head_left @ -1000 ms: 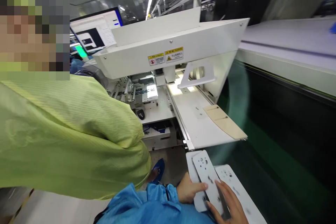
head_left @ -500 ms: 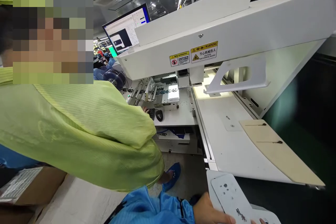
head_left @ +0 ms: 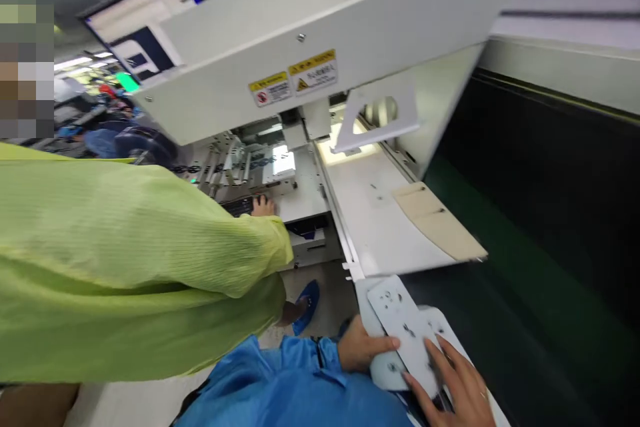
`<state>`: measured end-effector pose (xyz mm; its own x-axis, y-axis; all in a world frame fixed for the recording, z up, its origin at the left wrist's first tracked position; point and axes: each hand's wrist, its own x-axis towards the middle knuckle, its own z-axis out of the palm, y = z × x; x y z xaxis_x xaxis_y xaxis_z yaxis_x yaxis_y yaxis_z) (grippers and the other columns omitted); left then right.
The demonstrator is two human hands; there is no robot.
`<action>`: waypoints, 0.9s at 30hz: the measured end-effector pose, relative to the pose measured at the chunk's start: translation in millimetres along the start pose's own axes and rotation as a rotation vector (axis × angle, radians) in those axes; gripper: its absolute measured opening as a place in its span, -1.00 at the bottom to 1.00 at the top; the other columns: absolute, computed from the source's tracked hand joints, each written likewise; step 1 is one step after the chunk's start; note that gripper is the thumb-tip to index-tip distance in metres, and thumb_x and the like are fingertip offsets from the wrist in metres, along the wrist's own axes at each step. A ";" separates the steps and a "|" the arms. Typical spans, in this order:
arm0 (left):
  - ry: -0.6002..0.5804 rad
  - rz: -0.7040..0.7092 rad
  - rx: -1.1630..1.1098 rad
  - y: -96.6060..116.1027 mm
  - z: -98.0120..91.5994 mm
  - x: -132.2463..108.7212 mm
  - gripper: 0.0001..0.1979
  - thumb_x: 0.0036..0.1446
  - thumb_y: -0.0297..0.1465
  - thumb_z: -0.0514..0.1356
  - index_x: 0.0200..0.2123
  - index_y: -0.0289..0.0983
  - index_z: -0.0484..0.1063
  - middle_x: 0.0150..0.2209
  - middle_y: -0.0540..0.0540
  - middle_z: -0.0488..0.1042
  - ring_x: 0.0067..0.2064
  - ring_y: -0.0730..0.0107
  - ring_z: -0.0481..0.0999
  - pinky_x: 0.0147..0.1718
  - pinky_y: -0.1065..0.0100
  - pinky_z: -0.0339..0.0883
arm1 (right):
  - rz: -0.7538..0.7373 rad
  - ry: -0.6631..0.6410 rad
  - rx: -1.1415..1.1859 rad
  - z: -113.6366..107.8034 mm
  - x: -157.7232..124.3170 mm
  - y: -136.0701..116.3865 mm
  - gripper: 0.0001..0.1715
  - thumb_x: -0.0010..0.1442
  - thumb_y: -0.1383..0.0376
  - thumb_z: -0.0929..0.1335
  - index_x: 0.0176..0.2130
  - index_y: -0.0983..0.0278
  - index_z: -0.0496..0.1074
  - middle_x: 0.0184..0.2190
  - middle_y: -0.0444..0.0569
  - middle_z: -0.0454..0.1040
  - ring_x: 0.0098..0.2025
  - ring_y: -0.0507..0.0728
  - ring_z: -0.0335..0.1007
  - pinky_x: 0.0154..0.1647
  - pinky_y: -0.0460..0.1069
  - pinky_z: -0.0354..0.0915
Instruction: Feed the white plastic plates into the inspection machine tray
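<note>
At the lower right, several white panels with small dark holes and marks overlap. My left hand (head_left: 364, 347) grips the left edge of the top white panel (head_left: 406, 328), its thumb on the upper face. From the right, my right hand (head_left: 457, 380) has its fingers spread across the same panel's lower part, over the other white panels (head_left: 447, 333). The lower edges of the panels are partly hidden by my hands. Both my hands are close to the front end of a white machine bed (head_left: 367, 213).
A person in a yellow-green coat (head_left: 150, 247) stands at left, a hand (head_left: 263, 206) by a keyboard. The white machine frame (head_left: 240, 53) with warning labels crosses above. A beige plate (head_left: 435, 220) lies on the bed; a dark green belt (head_left: 525, 280) runs at right.
The view has shifted right and down. My right hand now shows fully over the panels. The other person's arm has reached forward, their hand now on a mouse or keyboard edge.
</note>
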<state>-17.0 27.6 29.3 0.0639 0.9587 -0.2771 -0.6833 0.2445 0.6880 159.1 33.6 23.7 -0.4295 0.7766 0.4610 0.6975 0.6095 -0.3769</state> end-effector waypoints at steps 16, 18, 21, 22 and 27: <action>0.051 -0.018 0.006 -4.6 -19.5 -29.2 -0.54 -0.17 -0.28 0.37 -0.17 -0.37 0.48 -0.13 -0.26 0.54 -0.08 0.02 0.50 -0.02 0.05 0.30 | 0.096 -0.027 -0.028 -17.7 -11.9 -50.5 -0.38 0.15 0.08 0.31 0.15 0.20 0.17 0.08 0.14 0.23 0.07 0.32 0.18 0.00 0.25 0.24; 0.100 -0.018 -0.018 -0.2 -20.0 -33.9 -0.54 -0.20 -0.27 0.39 -0.20 -0.36 0.49 -0.15 -0.26 0.55 -0.09 0.02 0.51 -0.03 0.06 0.31 | 0.104 -0.027 -0.023 -16.6 -11.9 -52.9 -0.39 0.15 0.09 0.32 0.14 0.19 0.17 0.10 0.13 0.21 0.09 0.31 0.16 0.01 0.25 0.23; 0.139 -0.050 -0.053 6.9 -21.4 -40.3 -0.55 -0.22 -0.26 0.39 -0.23 -0.37 0.49 -0.18 -0.26 0.56 -0.12 0.01 0.52 -0.06 0.06 0.33 | 0.133 -0.008 -0.042 -13.0 -5.8 -50.6 -0.44 0.16 0.08 0.31 0.10 0.20 0.22 0.09 0.14 0.21 0.09 0.30 0.16 0.03 0.23 0.21; 0.141 -0.068 -0.058 9.1 -22.2 -42.1 -0.55 -0.22 -0.25 0.39 -0.23 -0.37 0.49 -0.19 -0.27 0.56 -0.13 0.00 0.53 -0.08 0.05 0.34 | 0.146 0.002 -0.057 -11.0 -1.3 -47.8 -0.46 0.16 0.07 0.30 0.08 0.20 0.24 0.08 0.14 0.22 0.08 0.29 0.16 0.03 0.23 0.21; 0.178 -0.097 -0.067 15.9 -29.1 -47.4 -0.54 -0.23 -0.24 0.39 -0.23 -0.38 0.49 -0.20 -0.29 0.56 -0.16 -0.01 0.54 -0.13 0.05 0.39 | 0.204 -0.005 -0.172 7.2 42.3 -20.9 -0.50 0.17 0.04 0.27 0.01 0.25 0.34 0.01 0.14 0.25 0.03 0.29 0.16 0.03 0.22 0.17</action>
<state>-52.0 -18.2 33.8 0.0065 0.8886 -0.4586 -0.7272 0.3190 0.6079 122.3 54.9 45.3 -0.2725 0.8816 0.3853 0.8572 0.4044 -0.3190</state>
